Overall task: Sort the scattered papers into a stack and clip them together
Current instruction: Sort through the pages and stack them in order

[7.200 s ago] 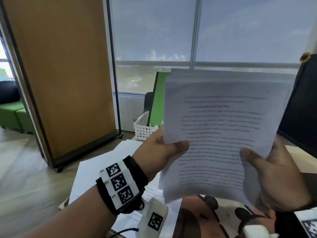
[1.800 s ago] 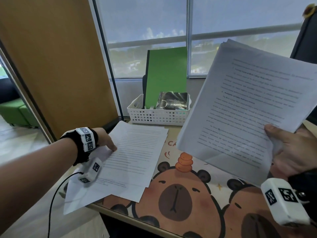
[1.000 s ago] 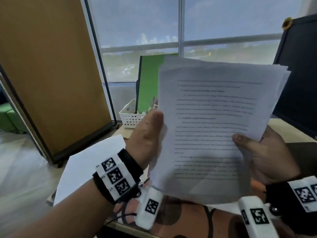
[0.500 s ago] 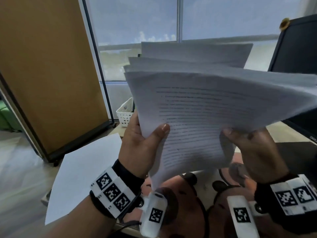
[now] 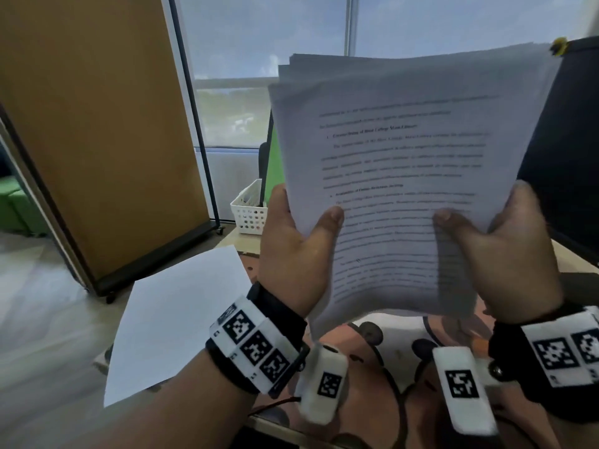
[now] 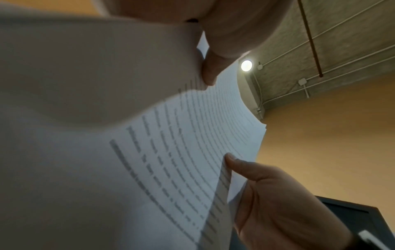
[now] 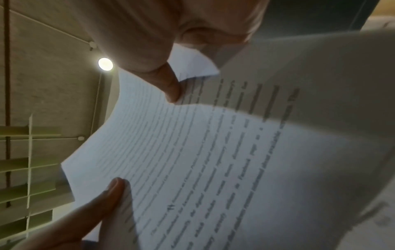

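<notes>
A stack of printed papers (image 5: pixel 405 157) stands upright in the air over the desk, its top edges slightly uneven. My left hand (image 5: pixel 311 222) grips its lower left edge, thumb on the front sheet and fingers behind. My right hand (image 5: pixel 470 225) grips the lower right edge the same way. In the left wrist view the papers (image 6: pixel 171 152) curve between the left thumb (image 6: pixel 209 72) and the right hand (image 6: pixel 278 203). The right wrist view shows the sheets (image 7: pixel 213 160) pinched under the right thumb (image 7: pixel 171 89). One blank-side sheet (image 5: pixel 175 319) lies on the desk at the left. No clip is visible.
A white perforated basket (image 5: pixel 249 212) with a green folder (image 5: pixel 274 170) stands at the back of the desk. A cartoon desk mat (image 5: pixel 389 367) lies under the hands. A wooden partition (image 5: pixel 97 124) stands left, a black monitor (image 5: pixel 564 157) right.
The left hand took sheets from the desk and joined them to the stack. The papers, tipped flat and fanned half a second ago, now stand upright and closer together.
</notes>
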### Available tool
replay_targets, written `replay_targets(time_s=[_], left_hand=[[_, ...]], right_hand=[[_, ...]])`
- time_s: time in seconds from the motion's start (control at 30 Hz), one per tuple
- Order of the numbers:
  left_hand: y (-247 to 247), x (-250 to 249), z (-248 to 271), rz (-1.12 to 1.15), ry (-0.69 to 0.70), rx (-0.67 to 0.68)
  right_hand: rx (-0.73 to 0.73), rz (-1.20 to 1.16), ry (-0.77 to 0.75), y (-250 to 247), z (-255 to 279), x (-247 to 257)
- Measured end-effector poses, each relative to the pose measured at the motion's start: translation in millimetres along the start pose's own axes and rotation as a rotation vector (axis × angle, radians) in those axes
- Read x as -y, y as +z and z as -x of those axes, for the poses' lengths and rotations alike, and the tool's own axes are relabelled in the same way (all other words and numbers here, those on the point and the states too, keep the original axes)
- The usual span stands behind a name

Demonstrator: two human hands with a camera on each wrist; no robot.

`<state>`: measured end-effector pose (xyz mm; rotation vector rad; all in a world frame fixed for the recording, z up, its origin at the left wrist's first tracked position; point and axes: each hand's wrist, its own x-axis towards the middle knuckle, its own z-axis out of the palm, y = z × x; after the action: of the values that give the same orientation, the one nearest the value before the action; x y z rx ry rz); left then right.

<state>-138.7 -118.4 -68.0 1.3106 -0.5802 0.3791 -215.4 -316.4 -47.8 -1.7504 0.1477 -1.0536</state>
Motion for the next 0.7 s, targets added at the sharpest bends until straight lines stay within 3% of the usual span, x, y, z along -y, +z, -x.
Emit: replay_targets(time_s=[0.17,0.23,0.4,0.6,0.7], left_hand=[[-8,3,6,-0.079,0.004,-0.008],[-19,10,11,-0.089,-0.087,0.022],[-46,27,10,0.042,-0.395,0.14],[-39,28,11,-0.005,-0.405,0.159],[-40,33,9,-0.052,-0.45,0.143]], right_hand=[[-0.01,0.061,0.027,3,6,2],[0.005,0.048,0.094,4,16,-9],[0.202,-0.073,0.313,1,32,-41],[0.285,-0.162,0.339,10,31,-39],[0.257,-0.176,0.379,8,31,-37]])
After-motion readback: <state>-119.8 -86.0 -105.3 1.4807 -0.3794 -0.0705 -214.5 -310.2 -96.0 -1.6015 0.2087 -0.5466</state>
